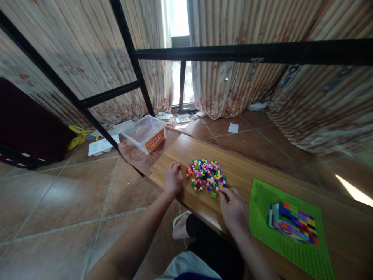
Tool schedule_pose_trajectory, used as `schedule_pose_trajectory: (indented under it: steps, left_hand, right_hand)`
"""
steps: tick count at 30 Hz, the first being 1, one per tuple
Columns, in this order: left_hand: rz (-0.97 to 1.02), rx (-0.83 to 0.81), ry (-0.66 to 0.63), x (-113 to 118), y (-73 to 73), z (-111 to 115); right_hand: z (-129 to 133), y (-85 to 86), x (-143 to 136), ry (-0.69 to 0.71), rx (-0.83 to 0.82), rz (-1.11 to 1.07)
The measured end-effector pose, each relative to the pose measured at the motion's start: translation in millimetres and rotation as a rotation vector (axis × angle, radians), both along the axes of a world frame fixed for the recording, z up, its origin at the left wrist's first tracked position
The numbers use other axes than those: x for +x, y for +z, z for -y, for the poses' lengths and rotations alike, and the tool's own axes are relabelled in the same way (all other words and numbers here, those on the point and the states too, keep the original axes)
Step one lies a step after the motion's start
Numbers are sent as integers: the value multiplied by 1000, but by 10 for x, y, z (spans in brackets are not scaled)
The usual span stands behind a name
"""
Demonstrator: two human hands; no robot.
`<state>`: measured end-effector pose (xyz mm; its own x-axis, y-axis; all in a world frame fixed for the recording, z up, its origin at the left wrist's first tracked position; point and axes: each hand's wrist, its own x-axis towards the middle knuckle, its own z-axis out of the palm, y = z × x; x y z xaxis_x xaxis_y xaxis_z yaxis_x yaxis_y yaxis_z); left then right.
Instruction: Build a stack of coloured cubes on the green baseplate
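Small toy building bricks of many colours lie in a loose pile (205, 175) on a wooden bench-like table. Curled into a loose fist, my left hand (174, 178) rests at the near edge, just left of the pile; the inside of the fist is hidden. My right hand (233, 206) has its thumb and fingers pinched together at the pile's near right edge, touching the bricks there. Whatever is between those fingertips is too small to tell. A green brick (214, 195) lies just left of them. Further right, a multicoloured brick block (295, 221) stands on a green studded baseplate (259, 194).
A clear plastic box (142, 134) with an orange label is on the floor beyond the table's left end. Black metal bars (247, 53) cross in front of patterned curtains (233, 23). Papers (101, 146), a yellow item (78, 134) and a dark suitcase (26, 124) are at left.
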<state>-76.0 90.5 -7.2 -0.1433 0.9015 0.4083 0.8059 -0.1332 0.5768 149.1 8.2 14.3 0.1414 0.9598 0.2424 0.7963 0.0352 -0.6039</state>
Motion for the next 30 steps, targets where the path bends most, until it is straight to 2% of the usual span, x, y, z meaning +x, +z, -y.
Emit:
schedule_pose_trajectory:
  steps: [7, 15, 19, 24, 30]
  left_hand:
    - [5, -7, 10, 11, 5, 8]
    - [10, -4, 11, 7, 4, 13]
    - [11, 1, 8, 7, 1, 13]
    - [0, 6, 5, 5, -2, 11]
    - [0, 11, -6, -6, -11, 3]
  right_hand:
    - [41, -64, -114, 90, -17, 75]
    - [57, -71, -181, 77, 56, 126]
    - [40, -80, -64, -10, 63, 90]
    - [-98, -70, 114, -51, 16, 141]
    - [-326, 44, 63, -20, -137, 275]
